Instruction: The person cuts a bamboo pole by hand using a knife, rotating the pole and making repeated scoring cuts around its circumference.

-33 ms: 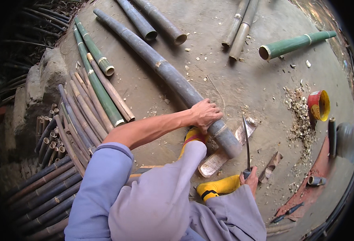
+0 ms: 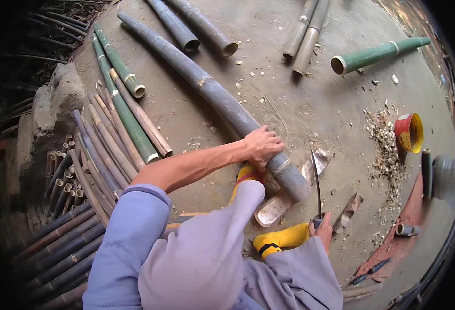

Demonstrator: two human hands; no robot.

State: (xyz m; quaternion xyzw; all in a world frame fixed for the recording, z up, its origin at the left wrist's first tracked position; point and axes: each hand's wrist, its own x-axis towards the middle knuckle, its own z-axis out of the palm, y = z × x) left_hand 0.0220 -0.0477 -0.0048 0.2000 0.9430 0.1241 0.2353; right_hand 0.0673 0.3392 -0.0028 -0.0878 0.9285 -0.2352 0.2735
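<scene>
A long grey bamboo pole (image 2: pixel 219 98) slants from the far left toward my feet. My left hand (image 2: pixel 263 147) is closed over its near part, just behind a pale node ring. The pole's near end lies over a pale, worn wooden block (image 2: pixel 273 207) on the ground. Low on the right, my right hand (image 2: pixel 324 230) is closed round the dark handle of a long-bladed knife (image 2: pixel 317 183). Its blade points up and away, beside the block and apart from the pole. Part of the right hand is hidden by its sleeve.
Green and brown bamboo poles (image 2: pixel 129 121) lie stacked at left, near a rock (image 2: pixel 64 98). A green bamboo length (image 2: pixel 377 56) lies far right. Wood chips (image 2: pixel 382 150), a red-and-yellow tub (image 2: pixel 409 133) and a curved bamboo piece (image 2: pixel 349 213) are at right. My yellow boots (image 2: pixel 281 239) flank the block.
</scene>
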